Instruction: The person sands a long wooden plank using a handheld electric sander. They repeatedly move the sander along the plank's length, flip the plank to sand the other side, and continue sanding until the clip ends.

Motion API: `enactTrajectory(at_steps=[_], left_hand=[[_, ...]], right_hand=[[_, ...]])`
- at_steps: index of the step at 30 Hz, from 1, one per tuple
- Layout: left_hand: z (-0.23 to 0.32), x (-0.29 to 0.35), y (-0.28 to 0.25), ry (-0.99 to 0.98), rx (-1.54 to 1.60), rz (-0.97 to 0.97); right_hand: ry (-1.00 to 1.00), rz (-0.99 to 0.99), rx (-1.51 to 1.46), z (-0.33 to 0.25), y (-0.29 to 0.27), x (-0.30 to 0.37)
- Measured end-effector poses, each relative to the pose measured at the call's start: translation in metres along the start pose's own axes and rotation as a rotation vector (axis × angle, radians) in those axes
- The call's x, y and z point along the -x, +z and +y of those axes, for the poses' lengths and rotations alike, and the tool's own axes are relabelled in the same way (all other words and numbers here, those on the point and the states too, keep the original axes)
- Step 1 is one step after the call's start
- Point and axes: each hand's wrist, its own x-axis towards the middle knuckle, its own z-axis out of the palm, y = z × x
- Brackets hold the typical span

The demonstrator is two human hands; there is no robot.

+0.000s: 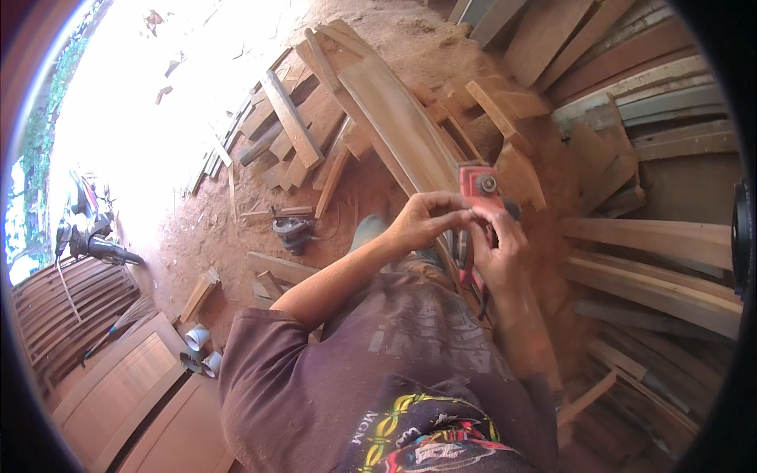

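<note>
A red electric planer (476, 181) with a round knob rests at the near end of a long wooden board (394, 102), just in front of my body. My left hand (422, 221) reaches across from the left with thumb and fingers pinched together. Its fingertips meet those of my right hand (501, 244), whose fingers are curled and closed over the planer's body. Whatever sits between the fingertips is too small or hidden to make out. Part of the planer's rear lies behind my right hand.
Wood offcuts (292, 118) lie piled on the sandy floor ahead. A dark round power tool (293, 230) sits left of my legs. Planks (654, 244) are stacked on the right. Wooden panels (126, 394) and white cups (197, 337) stand at lower left, with a motorcycle (91, 229) beyond.
</note>
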Motion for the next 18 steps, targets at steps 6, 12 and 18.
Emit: enactTrajectory(at_steps=[6, 12, 18], left_hand=[[0.01, -0.061, -0.112, 0.138, -0.462, 0.279], [0.071, -0.183, -0.327, 0.28, -0.85, 0.968], [0.096, -0.234, -0.409, -0.02, -1.068, 1.016]], right_hand=[[0.243, 0.141, -0.044, 0.001, 0.025, -0.007], [0.189, 0.054, 0.236, -0.002, 0.033, -0.015], [0.248, 0.032, 0.26, 0.002, 0.034, -0.011]])
